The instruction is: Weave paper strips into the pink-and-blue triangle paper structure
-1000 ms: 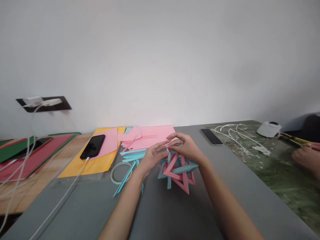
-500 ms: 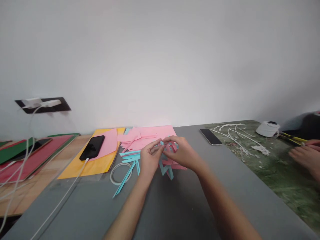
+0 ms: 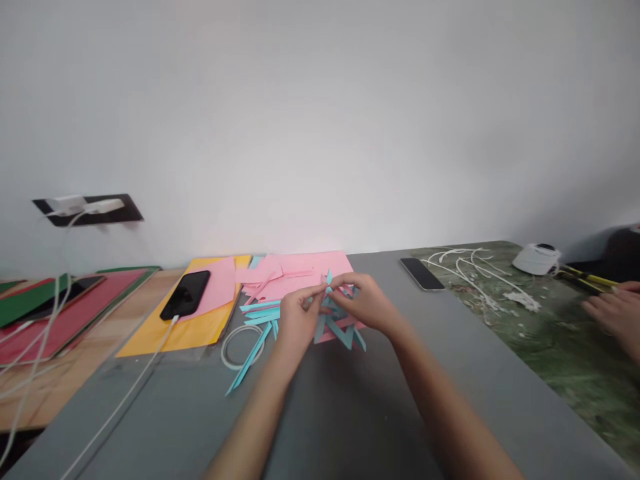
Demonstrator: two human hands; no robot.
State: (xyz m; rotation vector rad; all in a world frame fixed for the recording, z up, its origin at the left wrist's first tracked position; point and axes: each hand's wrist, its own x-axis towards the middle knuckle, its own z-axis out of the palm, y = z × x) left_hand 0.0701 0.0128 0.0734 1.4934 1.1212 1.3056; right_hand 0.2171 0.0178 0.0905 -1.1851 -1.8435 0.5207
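Note:
Between my hands is a folded paper piece (image 3: pixel 343 333) made of pink and blue zigzag strips. My left hand (image 3: pixel 299 313) pinches it from the left, thumb and fingertips together near its top. From the right, my right hand (image 3: pixel 367 301) grips it too, fingers bent and the tips close to those of the left. A blue tip of paper sticks up between the fingertips. Just left of my left hand lie folded blue paper strips (image 3: pixel 250 360), some across a coiled white cable (image 3: pixel 227 347). Behind my hands are pink paper sheets (image 3: pixel 305 263).
A black phone (image 3: pixel 186 295) on a cable rests on pink paper over a yellow envelope (image 3: pixel 145 341). Another phone (image 3: pixel 421 274) lies right, near white strings (image 3: pixel 475 267). At the far right is another person's hand (image 3: pixel 613 308). A wall socket (image 3: pixel 127 210) holds chargers.
The folded paper piece has turned in my hands, so its blue points hang further right and a blue tip now rises above my fingers. Both hands keep nearly the same place.

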